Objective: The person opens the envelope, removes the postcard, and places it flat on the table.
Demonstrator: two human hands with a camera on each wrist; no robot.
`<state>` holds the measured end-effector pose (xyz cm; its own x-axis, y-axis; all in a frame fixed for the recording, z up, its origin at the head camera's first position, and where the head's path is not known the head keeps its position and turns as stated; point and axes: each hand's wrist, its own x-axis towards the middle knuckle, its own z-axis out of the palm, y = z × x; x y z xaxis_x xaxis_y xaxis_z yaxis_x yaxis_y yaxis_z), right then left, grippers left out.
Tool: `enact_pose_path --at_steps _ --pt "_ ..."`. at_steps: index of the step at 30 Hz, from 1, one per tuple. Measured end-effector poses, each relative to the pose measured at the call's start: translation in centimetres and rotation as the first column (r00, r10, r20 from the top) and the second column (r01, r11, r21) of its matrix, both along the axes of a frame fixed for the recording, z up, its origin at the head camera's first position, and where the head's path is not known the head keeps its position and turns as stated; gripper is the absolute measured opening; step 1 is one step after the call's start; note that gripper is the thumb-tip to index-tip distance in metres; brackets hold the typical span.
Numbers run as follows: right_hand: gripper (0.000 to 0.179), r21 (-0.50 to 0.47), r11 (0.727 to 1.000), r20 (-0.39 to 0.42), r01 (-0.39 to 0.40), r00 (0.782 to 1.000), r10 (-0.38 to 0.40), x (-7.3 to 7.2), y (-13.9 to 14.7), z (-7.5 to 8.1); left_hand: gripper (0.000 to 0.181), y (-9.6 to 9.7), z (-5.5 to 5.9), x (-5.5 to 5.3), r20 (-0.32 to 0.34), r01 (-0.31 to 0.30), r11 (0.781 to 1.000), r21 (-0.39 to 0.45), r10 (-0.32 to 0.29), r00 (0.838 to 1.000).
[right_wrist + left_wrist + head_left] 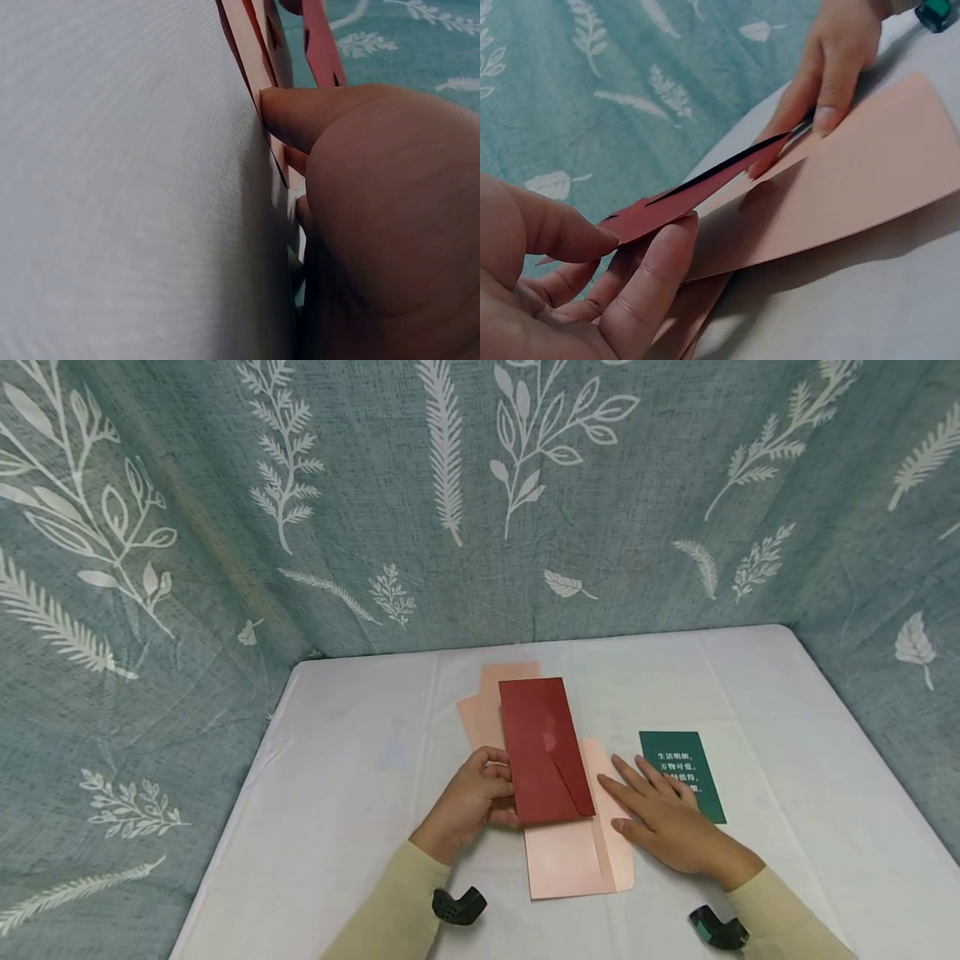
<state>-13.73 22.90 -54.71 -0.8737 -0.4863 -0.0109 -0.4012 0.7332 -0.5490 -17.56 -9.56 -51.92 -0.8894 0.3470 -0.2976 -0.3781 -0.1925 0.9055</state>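
A dark red envelope (536, 735) is pinched in my left hand (476, 797), thumb on one face and fingers beneath, as the left wrist view shows. It is held tilted above a pale pink envelope (566, 864) lying on the table with its flap folded out to the right. Straight, spread fingers of my right hand (667, 831) rest on that flap, and the thumb touches its edge in the right wrist view. Partly under the right hand lies a dark green card (707, 785) with white writing.
Behind the red envelope, more pink paper pieces (510, 671) stick out, partly covered. A white cloth (352, 777) covers the table. Teal fabric with white leaf prints (360, 510) hangs along the back and sides.
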Motion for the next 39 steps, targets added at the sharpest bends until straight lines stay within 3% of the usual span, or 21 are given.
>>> enact_pose_path --at_steps 17,25,32,39 --pt "0.065 0.008 1.0 -0.026 -0.007 1.0 0.007 0.1 0.1 -0.2 0.043 1.2 0.2 4.0 0.031 0.132 0.991 -0.03 -0.131 0.991" --pt "0.066 0.006 1.0 -0.029 -0.003 1.0 0.003 0.1 0.1 -0.3 0.042 1.8 0.3 5.3 0.055 0.101 0.992 -0.079 -0.097 0.994" --pt "0.066 -0.002 1.0 -0.024 -0.004 1.0 0.004 0.1 0.2 -0.1 0.044 1.5 0.9 5.7 0.067 0.114 0.98 -0.163 -0.105 0.992" --pt "0.065 0.001 1.0 -0.029 -0.004 1.0 0.004 0.1 0.1 0.0 0.046 0.8 1.8 4.9 0.001 0.093 0.938 -0.335 -0.098 0.995"
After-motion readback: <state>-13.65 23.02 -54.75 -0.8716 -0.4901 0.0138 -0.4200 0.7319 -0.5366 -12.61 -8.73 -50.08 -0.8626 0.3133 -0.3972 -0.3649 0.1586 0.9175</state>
